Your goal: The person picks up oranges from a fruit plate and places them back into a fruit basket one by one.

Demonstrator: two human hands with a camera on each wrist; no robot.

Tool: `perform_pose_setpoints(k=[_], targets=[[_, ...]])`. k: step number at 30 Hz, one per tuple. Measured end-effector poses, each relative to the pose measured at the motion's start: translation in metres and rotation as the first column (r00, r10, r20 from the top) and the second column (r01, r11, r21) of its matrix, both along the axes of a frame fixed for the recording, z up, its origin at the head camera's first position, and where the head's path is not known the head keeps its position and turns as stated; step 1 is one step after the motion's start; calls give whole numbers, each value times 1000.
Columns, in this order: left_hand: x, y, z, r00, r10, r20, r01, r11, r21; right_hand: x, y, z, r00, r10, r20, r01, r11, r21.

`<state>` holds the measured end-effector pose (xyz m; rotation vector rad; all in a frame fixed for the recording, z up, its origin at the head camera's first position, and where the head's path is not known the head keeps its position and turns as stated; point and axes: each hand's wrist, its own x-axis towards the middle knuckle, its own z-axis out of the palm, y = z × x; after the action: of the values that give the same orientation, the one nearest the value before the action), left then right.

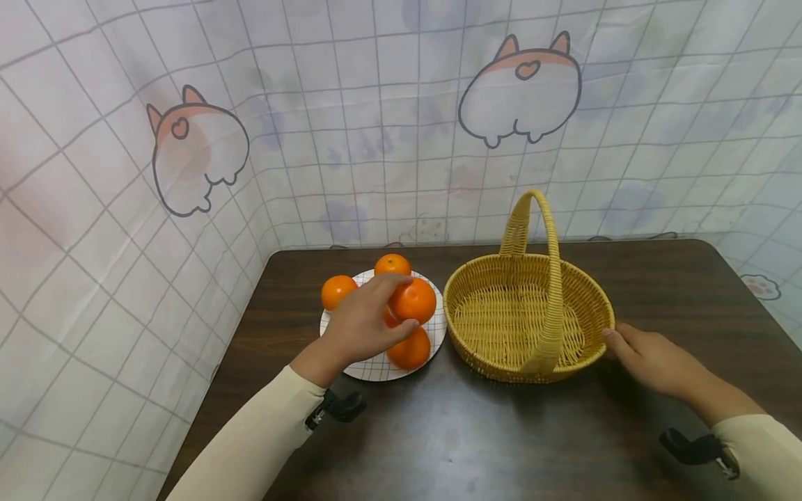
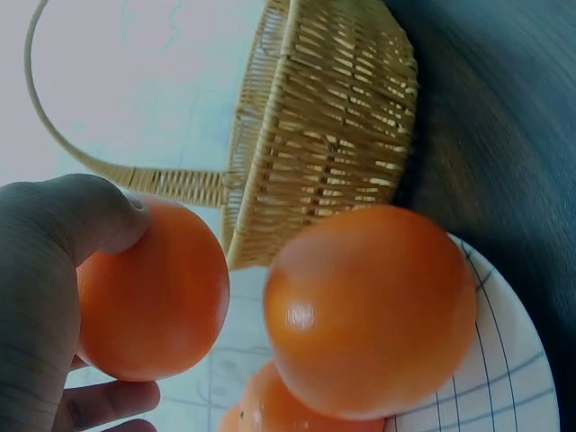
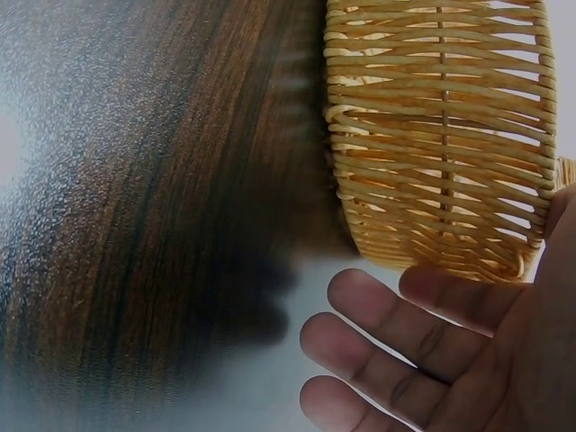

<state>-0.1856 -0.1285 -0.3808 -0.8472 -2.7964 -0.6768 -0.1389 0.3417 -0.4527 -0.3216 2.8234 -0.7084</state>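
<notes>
My left hand holds an orange between thumb and fingers above the plate; the left wrist view shows this orange raised beside another orange. Several oranges, among them a front one, sit on a round white plate with a grid pattern, partly hidden by the hand. Right of the plate stands a yellow wicker basket with a tall arched handle. My right hand pinches the basket's right rim, thumb on top and index finger along the outer wall; its other fingers are spread below.
The dark wood table carries the plate and basket. A white gridded cloth with cartoon animal prints hangs behind and at the sides. Black straps with mounts sit at both wrists. The basket's handle arches high over its opening.
</notes>
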Motion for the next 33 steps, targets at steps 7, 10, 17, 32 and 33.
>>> perform_pose_setpoints(k=[7,10,17,32,33], targets=[[1,10,1,1000,-15,5,15,1000,3,-1,-2,4,1000,-7,-14,8,1000,10],[1,14,-1,999,-37,-2,37,999,19,-1,-2,4,1000,-14,-11,14,1000,7],[1,25,-1,998,-54,-13,55,998,19,0,-1,3,1000,-29,-12,29,1000,-3],[-1,51,-2,996,-85,21,85,996,-2,-1,-1,2,996,-43,-73,45,999,22],[-2,52,-3,996,-90,27,90,996,0,-2,-1,3,996,-44,-79,46,999,25]])
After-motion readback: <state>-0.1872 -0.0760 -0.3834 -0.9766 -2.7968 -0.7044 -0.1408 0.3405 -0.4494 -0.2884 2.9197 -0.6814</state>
